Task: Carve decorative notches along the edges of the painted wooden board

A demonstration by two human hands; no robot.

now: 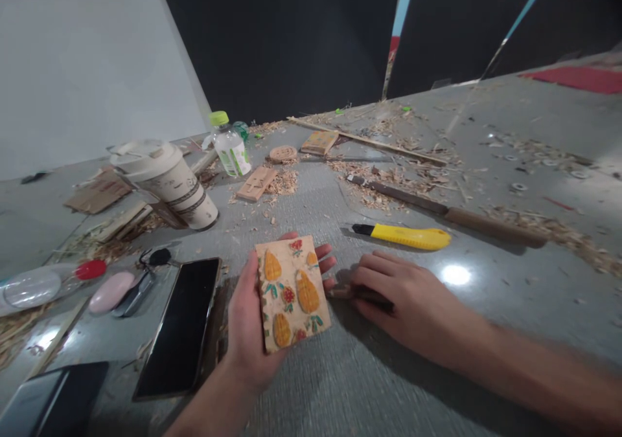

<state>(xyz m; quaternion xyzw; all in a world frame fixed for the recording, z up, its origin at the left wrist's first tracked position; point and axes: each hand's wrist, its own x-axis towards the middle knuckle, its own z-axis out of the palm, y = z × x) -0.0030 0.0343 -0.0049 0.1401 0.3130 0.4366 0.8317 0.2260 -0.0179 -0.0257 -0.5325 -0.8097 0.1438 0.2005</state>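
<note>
My left hand holds a small carved wooden plaque from below, thumb on its left edge and fingertips showing past the right. The plaque's face has raised orange drop shapes with red and green patches. To its right, my right hand is low over the table, fingers curled on a thin brown object. Most of that object is covered by the fingers, so its kind is unclear. A yellow utility knife lies just beyond the right hand, and past it a flat file with a wooden handle.
On the left lie a black phone, a pink oval item and a clear bottle. A tilted paper cup and a green-capped bottle stand behind. Carved wooden pieces and wood shavings cover parts of the grey table.
</note>
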